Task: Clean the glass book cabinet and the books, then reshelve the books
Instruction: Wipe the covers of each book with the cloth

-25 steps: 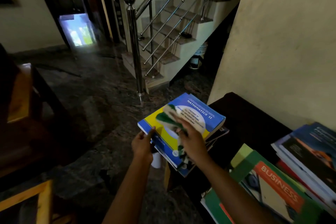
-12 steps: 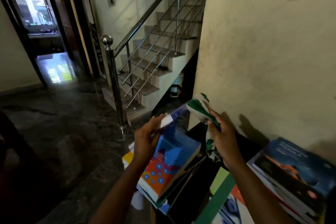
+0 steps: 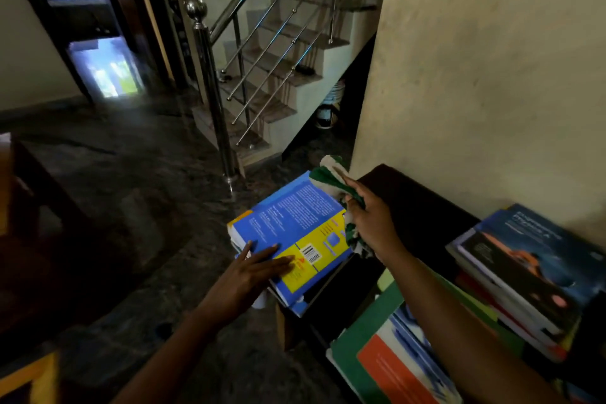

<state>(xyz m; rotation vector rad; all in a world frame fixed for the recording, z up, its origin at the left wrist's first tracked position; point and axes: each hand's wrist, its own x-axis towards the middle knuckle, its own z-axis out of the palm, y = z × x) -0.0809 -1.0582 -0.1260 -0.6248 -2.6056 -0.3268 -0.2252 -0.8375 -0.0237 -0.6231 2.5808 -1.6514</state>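
Observation:
A blue and yellow book (image 3: pixel 295 226) lies back cover up on top of a small pile at the left end of a dark table (image 3: pixel 413 207). My left hand (image 3: pixel 252 269) rests flat on its near corner, fingers straight. My right hand (image 3: pixel 370 223) grips a green and white cloth (image 3: pixel 331 177) at the book's right edge. Further book stacks lie on the table: a green one with an orange panel (image 3: pixel 393 367) under my right forearm and a dark blue-covered stack (image 3: pixel 531 269) at the right.
A cream wall (image 3: pixel 492 75) rises right behind the table. A staircase with a steel railing and post (image 3: pixel 210 85) stands ahead. Dark stone floor (image 3: pixel 131 174) spreads to the left, with wooden furniture (image 3: pixel 26 193) at the left edge and a dark doorway (image 3: pixel 72 10) beyond.
The book was lifted and turned over by my left hand, and now lies back cover up on the pile. My left hand went from gripping it to lying flat on it.

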